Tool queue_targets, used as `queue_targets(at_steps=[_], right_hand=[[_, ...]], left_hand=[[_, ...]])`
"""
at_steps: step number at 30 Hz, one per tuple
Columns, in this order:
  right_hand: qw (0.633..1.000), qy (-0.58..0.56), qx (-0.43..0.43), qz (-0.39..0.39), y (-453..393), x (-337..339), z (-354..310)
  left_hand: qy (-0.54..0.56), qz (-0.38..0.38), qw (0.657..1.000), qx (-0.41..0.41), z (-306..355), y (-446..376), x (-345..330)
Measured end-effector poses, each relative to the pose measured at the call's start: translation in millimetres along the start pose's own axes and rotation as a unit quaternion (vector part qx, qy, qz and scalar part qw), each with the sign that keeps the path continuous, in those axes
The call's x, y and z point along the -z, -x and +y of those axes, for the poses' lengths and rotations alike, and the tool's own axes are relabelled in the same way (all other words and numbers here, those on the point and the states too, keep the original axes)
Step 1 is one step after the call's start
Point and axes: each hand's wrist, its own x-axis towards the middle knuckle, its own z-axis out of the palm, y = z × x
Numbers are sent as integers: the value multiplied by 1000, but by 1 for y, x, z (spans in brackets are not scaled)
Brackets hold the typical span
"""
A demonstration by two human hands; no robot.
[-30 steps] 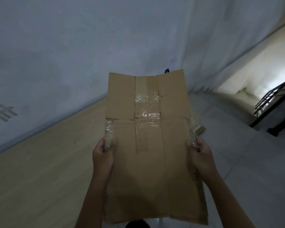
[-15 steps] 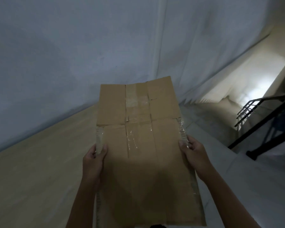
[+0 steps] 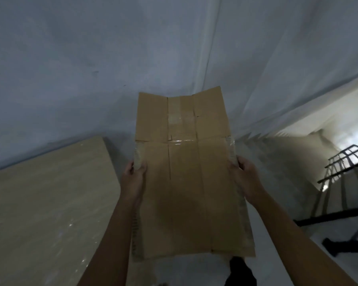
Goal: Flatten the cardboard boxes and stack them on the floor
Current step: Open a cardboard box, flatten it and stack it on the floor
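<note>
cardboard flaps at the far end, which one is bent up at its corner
The right far flap of the flattened cardboard box: its outer corner rises above the others. The left far flap lies level, as does the taped middle strip.

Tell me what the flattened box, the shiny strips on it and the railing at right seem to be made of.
Flattened box: brown corrugated cardboard, matte, with creased fold lines; the left hand and right hand grip its side edges. Shiny strips: probably clear plastic packing tape, glossy, catching glare along the seams. Railing: likely dark-painted metal, judging by its thin straight bars; dim light leaves that open.
</note>
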Motion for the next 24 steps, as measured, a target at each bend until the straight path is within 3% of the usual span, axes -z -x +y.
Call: queue_targets(at_steps=[5,10,13,17,24], right_hand=[[994,29,-15,-102,-135,24,28],[975,126,-40,-177,-217,28,77],[965,156,-63,-203,-248,16,118],[966,151,-83,-191,-279,-14,193],[968,143,-157,-135,-308,-81,398]], left_hand=[[-29,93,994,43,-31,-32,-84],[-98,178,971,130,-93,-56,-128],[-103,178,959,195,-148,-76,-140],[-88,173,941,278,-232,-106,-151],[-112,204,923,306,-419,-163,-172]])
